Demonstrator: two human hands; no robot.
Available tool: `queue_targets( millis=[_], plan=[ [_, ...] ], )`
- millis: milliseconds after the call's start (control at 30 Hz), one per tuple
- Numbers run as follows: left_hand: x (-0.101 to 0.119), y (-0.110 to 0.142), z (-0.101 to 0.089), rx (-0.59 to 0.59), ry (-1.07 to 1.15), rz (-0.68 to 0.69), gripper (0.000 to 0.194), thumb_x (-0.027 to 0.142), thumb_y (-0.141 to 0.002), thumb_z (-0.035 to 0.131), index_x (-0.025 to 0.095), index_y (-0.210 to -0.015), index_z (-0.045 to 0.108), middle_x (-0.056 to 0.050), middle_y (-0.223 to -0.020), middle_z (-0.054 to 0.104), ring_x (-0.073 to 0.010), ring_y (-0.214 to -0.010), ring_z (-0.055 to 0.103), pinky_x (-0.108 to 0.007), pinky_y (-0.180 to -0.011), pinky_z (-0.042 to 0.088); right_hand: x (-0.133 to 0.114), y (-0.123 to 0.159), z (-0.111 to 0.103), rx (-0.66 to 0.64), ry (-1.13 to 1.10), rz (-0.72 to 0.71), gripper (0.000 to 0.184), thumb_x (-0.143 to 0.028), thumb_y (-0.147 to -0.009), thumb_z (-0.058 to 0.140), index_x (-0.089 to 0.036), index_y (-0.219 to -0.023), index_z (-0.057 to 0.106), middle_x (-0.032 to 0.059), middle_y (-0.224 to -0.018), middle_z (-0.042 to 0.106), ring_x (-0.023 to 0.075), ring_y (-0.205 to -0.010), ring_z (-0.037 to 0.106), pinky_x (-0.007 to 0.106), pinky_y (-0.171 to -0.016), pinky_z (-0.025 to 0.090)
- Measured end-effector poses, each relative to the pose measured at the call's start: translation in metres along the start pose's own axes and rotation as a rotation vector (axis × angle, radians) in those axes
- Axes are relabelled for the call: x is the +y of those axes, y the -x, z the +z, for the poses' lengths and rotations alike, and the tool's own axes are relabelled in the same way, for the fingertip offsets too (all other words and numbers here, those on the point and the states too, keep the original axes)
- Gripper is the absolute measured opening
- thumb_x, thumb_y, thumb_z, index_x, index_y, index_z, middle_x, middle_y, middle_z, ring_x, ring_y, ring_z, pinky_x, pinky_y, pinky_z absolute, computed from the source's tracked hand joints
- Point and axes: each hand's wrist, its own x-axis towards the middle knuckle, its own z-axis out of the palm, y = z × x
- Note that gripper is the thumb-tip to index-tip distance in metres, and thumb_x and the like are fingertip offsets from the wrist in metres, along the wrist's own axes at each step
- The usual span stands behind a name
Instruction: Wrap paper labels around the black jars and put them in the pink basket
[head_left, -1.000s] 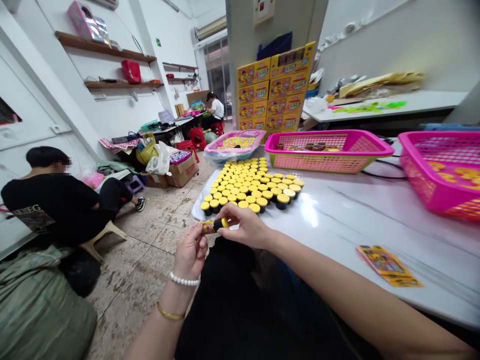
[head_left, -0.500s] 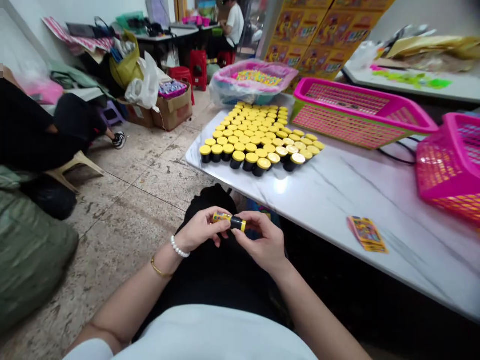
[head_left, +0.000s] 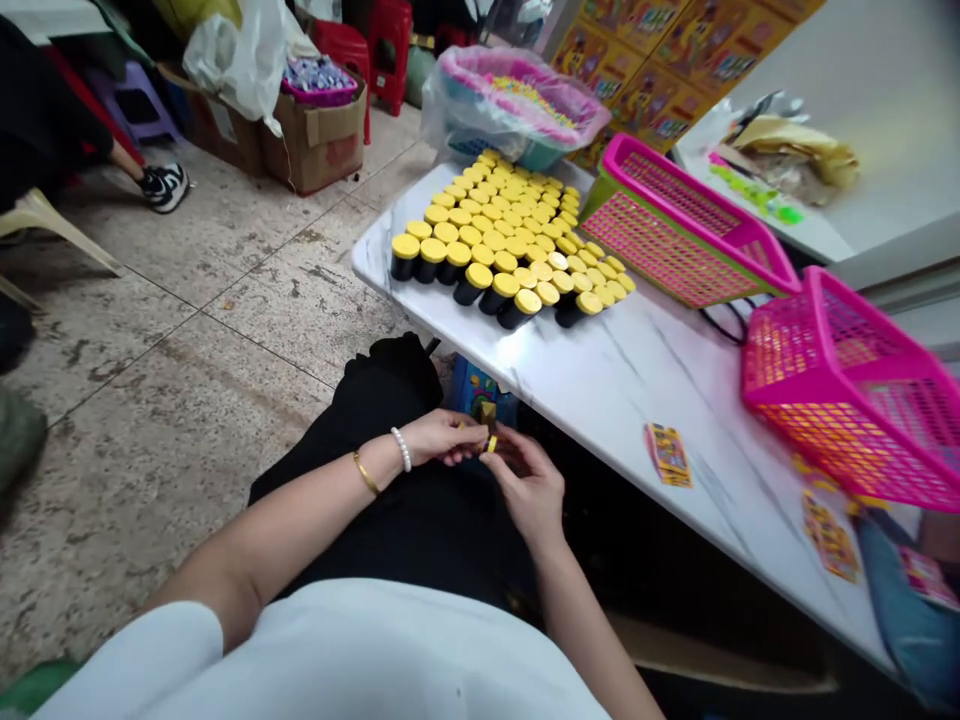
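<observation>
Over my lap, my left hand (head_left: 448, 437) and my right hand (head_left: 531, 478) meet around a small black-and-yellow tube (head_left: 492, 443). Fingers of both hands are closed on it and cover most of it; one yellow end shows between them. A pearl bracelet and a gold bangle circle my left wrist. On the marble-patterned table (head_left: 600, 385), beyond my hands, stand black containers with yellow lids (head_left: 495, 240) in close rows. To the right of my right hand lies a small stack of printed yellow labels or cards (head_left: 667, 455).
Pink-and-green baskets (head_left: 690, 230) and a pink basket (head_left: 847, 390) stand along the table's far side. A plastic-lined basin (head_left: 517, 100) with small colourful pieces sits at its far end. More printed cards (head_left: 829, 535) lie near a person's sleeve (head_left: 900, 600). A cardboard box (head_left: 322, 140) is on the floor.
My view has turned right and down, bringing more printed cards and a person's sleeve into sight. My hands have drawn closer together, so less of the tube shows.
</observation>
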Motion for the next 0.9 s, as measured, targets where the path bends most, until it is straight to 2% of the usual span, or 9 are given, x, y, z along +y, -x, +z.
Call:
queue_targets(
  millis=[100, 200, 300, 433, 500, 600, 700, 767, 900],
  plan=[
    [-0.010, 0.002, -0.007, 0.031, -0.009, 0.056, 0.049, 0.054, -0.065, 0.082, 0.010, -0.082, 0.066, 0.004, -0.060, 0.058, -0.0046, -0.047, 0.049, -0.018, -0.044, 0.037, 0.004, 0.003, 0.009, 0.013, -0.041, 0.054, 0.028, -0.036, -0.080, 0.077, -0.021, -0.104, 0.075, 0.0087, -0.100, 0.073, 0.0217, -0.088, 0.072, 0.038, -0.080, 0.062],
    [-0.010, 0.003, -0.011, 0.022, 0.027, 0.085, 0.049, 0.052, -0.068, 0.082, 0.010, -0.086, 0.066, 0.002, -0.063, 0.060, -0.0046, -0.046, 0.051, -0.018, -0.043, 0.039, 0.000, -0.003, 0.013, 0.042, 0.055, -0.087, 0.021, -0.034, -0.080, 0.077, -0.023, -0.098, 0.077, 0.0085, -0.099, 0.074, 0.0232, -0.091, 0.071, 0.040, -0.084, 0.061],
    [-0.008, 0.003, -0.014, -0.002, 0.102, 0.070, 0.052, 0.053, -0.070, 0.081, 0.010, -0.094, 0.065, 0.002, -0.065, 0.062, -0.0053, -0.043, 0.054, -0.018, -0.041, 0.040, -0.005, -0.012, 0.013, -0.030, 0.109, -0.220, 0.022, -0.031, -0.081, 0.077, -0.028, -0.103, 0.077, 0.0075, -0.103, 0.074, 0.0221, -0.092, 0.070, 0.038, -0.083, 0.060],
    [-0.008, 0.003, -0.016, 0.009, 0.129, 0.060, 0.061, 0.049, -0.072, 0.082, 0.011, -0.115, 0.060, 0.000, -0.068, 0.065, -0.0087, -0.045, 0.060, -0.018, -0.041, 0.043, -0.003, -0.017, 0.013, -0.112, 0.022, -0.186, 0.021, -0.030, -0.082, 0.077, -0.027, -0.102, 0.076, 0.0056, -0.099, 0.073, 0.0196, -0.087, 0.070, 0.031, -0.070, 0.061],
    [-0.007, 0.003, -0.016, 0.004, 0.118, 0.011, 0.058, 0.056, -0.078, 0.075, 0.012, -0.112, 0.059, -0.001, -0.068, 0.066, -0.0108, -0.046, 0.062, -0.019, -0.040, 0.043, -0.001, -0.016, 0.012, -0.107, -0.012, -0.149, 0.022, -0.030, -0.081, 0.077, -0.026, -0.103, 0.075, 0.0051, -0.098, 0.073, 0.0193, -0.085, 0.071, 0.032, -0.072, 0.062],
    [-0.006, 0.003, -0.017, 0.053, 0.075, -0.080, 0.057, 0.069, -0.085, 0.057, 0.012, -0.095, 0.060, -0.001, -0.061, 0.062, -0.0092, -0.041, 0.055, -0.019, -0.037, 0.038, 0.002, -0.013, 0.006, -0.062, -0.001, -0.155, 0.024, -0.029, -0.081, 0.077, -0.025, -0.104, 0.075, 0.0067, -0.103, 0.072, 0.0203, -0.089, 0.071, 0.035, -0.078, 0.063],
    [-0.008, 0.004, -0.018, 0.076, 0.030, -0.075, 0.054, 0.065, -0.080, 0.066, 0.012, -0.085, 0.061, 0.001, -0.056, 0.057, -0.0067, -0.041, 0.049, -0.017, -0.037, 0.034, 0.002, -0.010, -0.001, -0.079, 0.026, -0.177, 0.023, -0.028, -0.081, 0.077, -0.026, -0.104, 0.077, 0.0079, -0.106, 0.072, 0.0213, -0.093, 0.071, 0.037, -0.082, 0.063],
    [-0.009, 0.004, -0.018, 0.045, 0.016, -0.031, 0.049, 0.057, -0.073, 0.077, 0.011, -0.083, 0.063, 0.001, -0.058, 0.058, -0.0061, -0.045, 0.049, -0.017, -0.040, 0.034, 0.001, -0.008, 0.001, -0.078, 0.010, -0.129, 0.024, -0.029, -0.077, 0.080, -0.025, -0.100, 0.078, 0.0074, -0.102, 0.074, 0.0212, -0.089, 0.071, 0.037, -0.081, 0.062],
    [-0.010, 0.003, -0.017, 0.037, 0.012, 0.031, 0.043, 0.047, -0.068, 0.084, 0.010, -0.081, 0.065, 0.004, -0.057, 0.056, -0.0040, -0.047, 0.045, -0.016, -0.042, 0.032, 0.002, -0.010, 0.020, -0.018, -0.164, 0.230, 0.026, -0.035, -0.064, 0.087, -0.021, -0.085, 0.078, 0.0050, -0.085, 0.076, 0.0213, -0.077, 0.072, 0.038, -0.077, 0.061]
  ],
)
